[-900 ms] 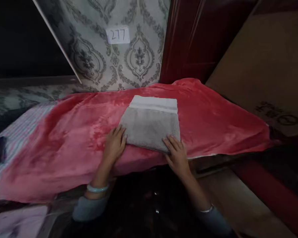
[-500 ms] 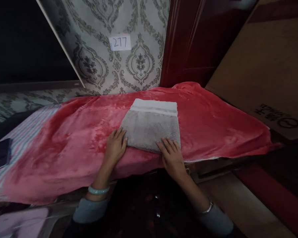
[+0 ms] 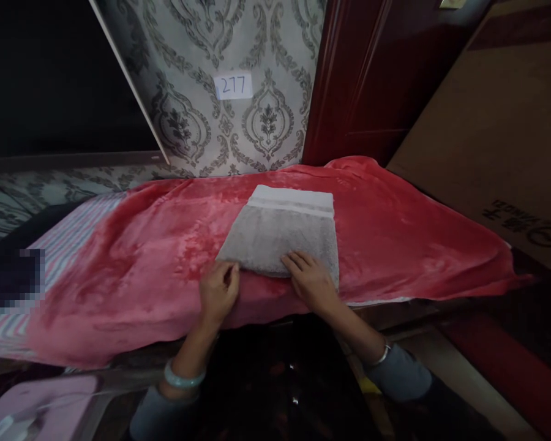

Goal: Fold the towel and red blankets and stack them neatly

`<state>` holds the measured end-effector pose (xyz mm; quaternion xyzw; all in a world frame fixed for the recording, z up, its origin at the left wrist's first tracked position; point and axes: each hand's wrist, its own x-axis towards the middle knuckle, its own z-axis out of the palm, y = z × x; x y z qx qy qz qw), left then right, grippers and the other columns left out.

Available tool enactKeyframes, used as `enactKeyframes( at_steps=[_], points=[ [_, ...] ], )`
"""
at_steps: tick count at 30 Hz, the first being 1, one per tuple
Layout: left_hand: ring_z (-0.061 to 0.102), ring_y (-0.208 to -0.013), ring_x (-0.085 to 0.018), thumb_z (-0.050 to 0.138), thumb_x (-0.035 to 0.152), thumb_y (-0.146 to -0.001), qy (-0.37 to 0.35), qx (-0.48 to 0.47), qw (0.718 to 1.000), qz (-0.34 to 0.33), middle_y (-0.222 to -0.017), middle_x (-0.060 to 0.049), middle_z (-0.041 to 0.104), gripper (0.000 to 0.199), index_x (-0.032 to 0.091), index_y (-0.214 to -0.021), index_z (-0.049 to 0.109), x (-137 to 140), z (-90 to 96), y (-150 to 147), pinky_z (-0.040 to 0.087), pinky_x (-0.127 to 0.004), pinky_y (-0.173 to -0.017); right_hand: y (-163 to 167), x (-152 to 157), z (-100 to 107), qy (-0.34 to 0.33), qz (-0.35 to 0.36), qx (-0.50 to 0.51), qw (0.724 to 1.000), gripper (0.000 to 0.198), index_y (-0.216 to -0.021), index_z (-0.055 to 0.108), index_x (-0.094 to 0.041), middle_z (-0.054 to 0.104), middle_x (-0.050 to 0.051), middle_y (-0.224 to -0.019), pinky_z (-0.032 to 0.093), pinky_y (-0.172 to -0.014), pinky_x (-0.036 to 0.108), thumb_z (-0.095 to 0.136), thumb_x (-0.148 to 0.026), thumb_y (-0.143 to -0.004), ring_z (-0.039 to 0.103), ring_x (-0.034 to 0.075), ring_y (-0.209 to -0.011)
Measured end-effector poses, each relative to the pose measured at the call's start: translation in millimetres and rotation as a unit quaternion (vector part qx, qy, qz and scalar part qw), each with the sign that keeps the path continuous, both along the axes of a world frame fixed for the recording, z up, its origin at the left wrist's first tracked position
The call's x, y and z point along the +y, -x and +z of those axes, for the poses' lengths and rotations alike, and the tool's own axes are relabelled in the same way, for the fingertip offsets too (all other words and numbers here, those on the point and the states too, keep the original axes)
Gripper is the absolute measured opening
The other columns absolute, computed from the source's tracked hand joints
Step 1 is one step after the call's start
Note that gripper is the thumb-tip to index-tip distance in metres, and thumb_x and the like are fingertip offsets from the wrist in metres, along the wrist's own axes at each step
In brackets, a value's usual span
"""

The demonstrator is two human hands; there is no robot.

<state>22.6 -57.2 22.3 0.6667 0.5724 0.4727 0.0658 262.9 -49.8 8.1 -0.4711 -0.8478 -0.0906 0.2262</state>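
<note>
Grey towel lies flat near the middle of the red blanket, far end paler: white strip, thin grey line, white band. Narrower at far end in this view, near edge toward the person.

Left hand: at the near-left corner, fingers curled in, thumb tip close to forefinger. Corner is hidden behind the knuckles, so can't tell if it's pinching cloth or just touching. Right hand: not gripping, fingers extended and laid over the near edge, right of centre, palm down. Near-right corner shows just past it.

Pale blue bangle on left wrist, metal bracelet on right, grey cuffs on both arms.

Around it: striped cloth runs out from under the blanket on the left. Patterned wall behind, white label on it reads 277. Dark screen upper left, dark red panel right of the wallpaper, cardboard box leaning in at far right. Pink item lower left, only partly in view.
</note>
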Motion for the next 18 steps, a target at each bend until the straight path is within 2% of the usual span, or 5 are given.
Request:
enactKeyframes(
  at_steps=[3,7,11,14,18],
  points=[
    [0.048,-0.047,-0.012,0.058,0.049,-0.085,0.189,-0.180,0.961,-0.096,-0.054,0.002,0.054,0.033,0.019,-0.073,0.066,-20.2,2.7,-14.7,0.037,-0.025,-0.048,0.4,4.3,23.4,0.055,-0.014,0.004,0.998,0.047,-0.129,0.065,-0.016,0.069,0.012,-0.120,0.050,-0.095,0.038,0.043,-0.002,-0.090,0.060,0.025,-0.110],
    [0.049,-0.039,-0.010,0.073,0.052,-0.075,0.372,-0.420,0.805,-0.191,-0.070,0.000,0.068,0.049,0.018,-0.110,0.065,-29.7,4.7,-34.3,0.030,-0.021,-0.036,1.1,7.5,55.3,0.082,-0.055,-0.004,0.995,0.042,-0.128,0.065,-0.016,0.071,0.011,-0.110,0.048,-0.089,0.035,0.045,-0.007,-0.093,0.060,0.026,-0.101],
    [0.071,-0.068,-0.020,0.086,0.040,-0.066,0.361,-0.557,0.719,-0.207,-0.104,-0.011,0.074,0.051,0.018,-0.104,0.061,-20.0,12.0,-51.8,0.053,-0.028,-0.050,4.2,8.2,74.9,0.080,-0.070,-0.009,0.994,0.040,-0.129,0.064,-0.017,0.071,0.010,-0.108,0.045,-0.087,0.033,0.046,-0.009,-0.095,0.059,0.026,-0.101],
    [0.072,-0.086,-0.023,0.088,0.037,-0.065,0.301,-0.621,0.697,-0.195,-0.107,-0.010,0.073,0.045,0.017,-0.096,0.063,-6.3,22.7,-65.3,0.059,-0.033,-0.071,10.5,7.3,84.7,0.087,-0.077,-0.020,0.993,0.036,-0.125,0.065,-0.016,0.070,0.011,-0.106,0.044,-0.084,0.033,0.046,-0.008,-0.095,0.058,0.026,-0.101],
    [0.069,-0.105,-0.025,0.085,0.042,-0.068,0.210,-0.664,0.696,-0.174,-0.115,-0.009,0.072,0.051,0.019,-0.109,0.066,7.8,41.3,-74.0,0.056,-0.036,-0.088,35.8,-1.8,88.6,0.073,-0.060,-0.020,0.995,0.031,-0.117,0.066,-0.016,0.070,0.011,-0.103,0.045,-0.083,0.034,0.046,-0.008,-0.094,0.058,0.026,-0.099]
  ],
)
